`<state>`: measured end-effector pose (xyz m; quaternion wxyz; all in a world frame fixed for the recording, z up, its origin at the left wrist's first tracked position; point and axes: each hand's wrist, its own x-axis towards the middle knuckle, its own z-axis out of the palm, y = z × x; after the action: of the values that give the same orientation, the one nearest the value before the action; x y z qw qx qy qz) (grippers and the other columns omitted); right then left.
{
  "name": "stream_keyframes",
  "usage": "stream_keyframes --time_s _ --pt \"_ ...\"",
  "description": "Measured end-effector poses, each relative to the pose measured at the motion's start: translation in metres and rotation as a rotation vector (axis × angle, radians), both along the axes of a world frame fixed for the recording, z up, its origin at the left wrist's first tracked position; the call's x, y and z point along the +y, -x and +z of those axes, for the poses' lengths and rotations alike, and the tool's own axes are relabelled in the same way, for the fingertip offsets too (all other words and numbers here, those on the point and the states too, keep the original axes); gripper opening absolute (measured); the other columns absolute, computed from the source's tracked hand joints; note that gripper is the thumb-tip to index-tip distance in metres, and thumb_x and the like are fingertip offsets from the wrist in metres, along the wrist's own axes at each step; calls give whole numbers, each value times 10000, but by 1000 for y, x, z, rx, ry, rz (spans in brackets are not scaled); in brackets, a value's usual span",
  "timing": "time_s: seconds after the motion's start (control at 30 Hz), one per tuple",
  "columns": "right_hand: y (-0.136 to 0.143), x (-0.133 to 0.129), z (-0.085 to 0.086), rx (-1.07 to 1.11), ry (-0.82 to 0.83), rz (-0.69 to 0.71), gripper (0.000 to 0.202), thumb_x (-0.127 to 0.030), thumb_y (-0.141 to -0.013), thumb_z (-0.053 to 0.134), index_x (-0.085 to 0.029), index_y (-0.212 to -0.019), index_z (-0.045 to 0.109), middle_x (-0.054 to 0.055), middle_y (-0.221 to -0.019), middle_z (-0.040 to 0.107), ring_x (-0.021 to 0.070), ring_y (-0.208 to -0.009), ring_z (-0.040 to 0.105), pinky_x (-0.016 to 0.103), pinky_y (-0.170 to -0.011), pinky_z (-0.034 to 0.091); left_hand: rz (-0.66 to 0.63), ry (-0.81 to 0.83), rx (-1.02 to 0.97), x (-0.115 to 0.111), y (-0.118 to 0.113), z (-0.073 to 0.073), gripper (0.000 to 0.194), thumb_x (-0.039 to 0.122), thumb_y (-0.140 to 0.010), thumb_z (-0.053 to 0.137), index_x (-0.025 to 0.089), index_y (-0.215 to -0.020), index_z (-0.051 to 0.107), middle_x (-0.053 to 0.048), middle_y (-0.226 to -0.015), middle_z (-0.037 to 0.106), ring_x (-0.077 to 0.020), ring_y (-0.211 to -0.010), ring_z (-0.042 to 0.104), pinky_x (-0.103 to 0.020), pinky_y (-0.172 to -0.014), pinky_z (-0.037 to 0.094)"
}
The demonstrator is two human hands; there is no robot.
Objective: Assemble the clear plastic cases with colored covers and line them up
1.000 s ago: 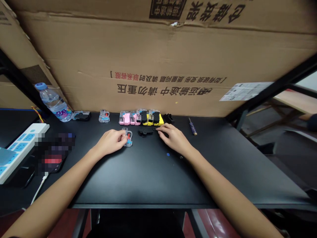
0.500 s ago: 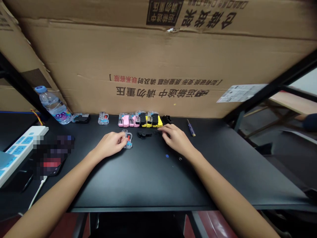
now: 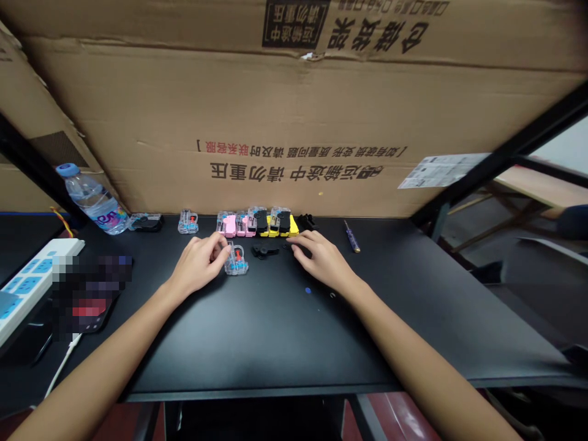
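A clear plastic piece with blue and red parts (image 3: 237, 262) lies on the black table (image 3: 257, 331). Just left of it is my left hand (image 3: 199, 260), its thumb and index finger curled near the piece's edge with a gap between them. My right hand (image 3: 321, 257) rests on the table with its fingertips at a small dark part (image 3: 287, 246); whether it grips that part is too small to tell. Between the hands lie loose black parts (image 3: 265, 250). Behind them stands a row of clear cases with pink (image 3: 230, 225), black and yellow (image 3: 294, 226) pieces.
A screwdriver (image 3: 352, 237) lies at the right. Another clear piece (image 3: 188, 222), a black case (image 3: 146, 222), a water bottle (image 3: 94, 199), a phone (image 3: 98, 318) and a power strip (image 3: 39, 275) are at the left. Cardboard (image 3: 275, 110) stands behind.
My left fingers have loosened from the clear piece, which now shows more fully on the table. My right hand has stayed by the small dark part. The view has shifted slightly.
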<state>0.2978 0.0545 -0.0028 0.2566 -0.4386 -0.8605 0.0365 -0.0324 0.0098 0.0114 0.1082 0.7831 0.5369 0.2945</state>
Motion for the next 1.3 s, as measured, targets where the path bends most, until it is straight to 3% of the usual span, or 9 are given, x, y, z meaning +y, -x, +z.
stream_keyframes --time_s 0.1,0.2,0.27,0.53,0.8,1.07,1.3 --pt "14 -7 4 65 -2 93 379 -268 -1072 525 -279 -1406 703 120 -1324 733 312 -1199 704 528 -1049 603 13 -26 33 3 5 -1 199 406 -1062 546 229 -1124 613 -31 -981 734 -227 -923 691 -385 -881 468" --pt "26 -12 0 12 34 213 456 -271 -1080 539 -300 -1529 607 115 -1558 610 324 -1425 590 575 -1179 517 -22 -23 85 4 9 -2 258 435 -1057 581 228 -1207 616 -54 -1131 722 -255 -1068 681 -408 -932 474" --pt "31 -13 -5 -36 61 265 472 -273 -1088 542 -297 -1558 576 115 -1609 566 322 -1480 539 589 -1210 481 -40 -15 114 5 9 -4 337 480 -1045 610 231 -1272 609 -63 -1210 711 -272 -1125 673 -423 -959 477" --pt "27 -11 -17 73 113 311 347 -315 -1094 572 -306 -1423 683 119 -1428 657 291 -1347 632 510 -1151 539 -81 33 148 4 7 -9 743 672 -923 719 284 -1520 509 -97 -1476 633 -340 -1282 618 -505 -1078 458" --pt "27 -13 -12 118 220 287 428 -340 -1066 628 -307 -1492 605 113 -1413 668 297 -1315 646 527 -1146 528 -39 -95 30 4 9 -2 496 443 -1051 587 243 -1499 513 -82 -1326 714 -283 -1191 670 -446 -1025 491" --pt "26 -10 -15 139 262 293 365 -368 -1060 637 -289 -1415 675 113 -1290 736 300 -1197 693 507 -1070 558 -83 109 164 3 8 -10 876 722 -920 688 259 -1617 426 -139 -1536 600 -386 -1353 573 -544 -1099 448" --pt "31 -17 -9 328 354 236 324 -410 -1063 615 -248 -1315 739 122 -1269 744 283 -1146 720 453 -996 596 -155 151 21 4 7 -19 940 649 -854 801 296 -1631 408 -140 -1590 530 -391 -1398 544 -583 -1159 424"
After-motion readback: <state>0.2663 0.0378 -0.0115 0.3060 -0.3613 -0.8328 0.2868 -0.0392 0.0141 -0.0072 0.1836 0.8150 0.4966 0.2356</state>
